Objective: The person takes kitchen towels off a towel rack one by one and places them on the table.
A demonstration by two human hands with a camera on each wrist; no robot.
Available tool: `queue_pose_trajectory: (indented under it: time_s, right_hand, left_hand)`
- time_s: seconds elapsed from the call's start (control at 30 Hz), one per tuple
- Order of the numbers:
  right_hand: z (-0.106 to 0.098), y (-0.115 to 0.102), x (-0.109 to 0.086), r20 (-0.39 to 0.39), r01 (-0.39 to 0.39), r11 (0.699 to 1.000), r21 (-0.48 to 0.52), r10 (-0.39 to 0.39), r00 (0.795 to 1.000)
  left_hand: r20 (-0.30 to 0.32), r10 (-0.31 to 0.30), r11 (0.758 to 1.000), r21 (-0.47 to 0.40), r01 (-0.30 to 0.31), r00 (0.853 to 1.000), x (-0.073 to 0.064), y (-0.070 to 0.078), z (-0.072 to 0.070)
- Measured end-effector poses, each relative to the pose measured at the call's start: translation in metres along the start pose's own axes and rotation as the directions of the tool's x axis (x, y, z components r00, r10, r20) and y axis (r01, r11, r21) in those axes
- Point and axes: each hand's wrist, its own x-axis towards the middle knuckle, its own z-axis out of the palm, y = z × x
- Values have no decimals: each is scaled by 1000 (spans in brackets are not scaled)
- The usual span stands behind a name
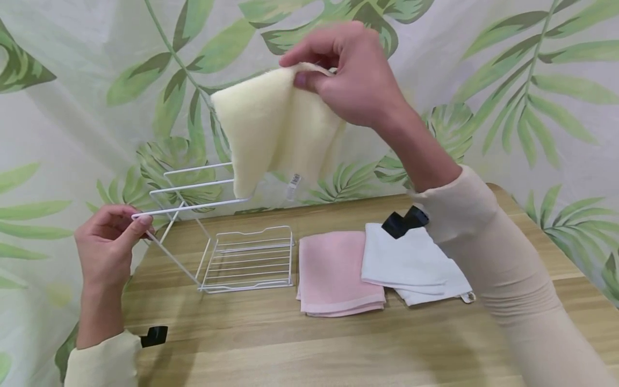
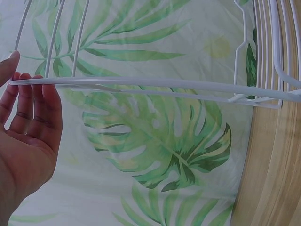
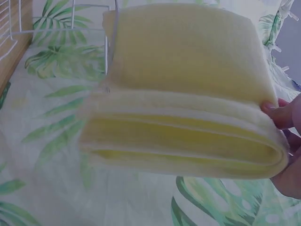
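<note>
My left hand (image 1: pixel 108 242) pinches the near corner of the top rail of a white wire rack (image 1: pixel 193 207) between thumb and fingers. In the left wrist view, fingers curl at the end of that rail (image 2: pixel 141 83). Up high, my right hand (image 1: pixel 358 75) pinches the top edge of a folded pale yellow towel (image 1: pixel 261 118), which hangs down with a small white tag (image 1: pixel 293 186). The towel's lower left part overlaps the ends of the rack's upper bars; whether they touch I cannot tell. Its folded layers (image 3: pixel 188 136) show in the right wrist view.
The rack's wire base (image 1: pixel 251 288) sits on a wooden table (image 1: pixel 242 344). To its right lie a folded pink towel (image 1: pixel 333 269) and, partly against it, a folded white towel (image 1: pixel 406 263). A leaf-patterned cloth (image 1: pixel 483 123) hangs behind the table.
</note>
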Motion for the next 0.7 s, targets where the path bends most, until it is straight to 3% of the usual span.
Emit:
queue_pose_trajectory:
  time_s: [0.4, 0.7]
  right_hand:
    - [-33, 17, -31, 65, -176, 964, -199, 193, 979]
    - [-54, 41, -60, 138, -175, 937, -303, 224, 965]
  left_hand:
    - [0, 2, 1000, -6, -2, 1000, 0, -2, -1]
    - [0, 7, 1000, -23, -7, 1000, 0, -1, 0]
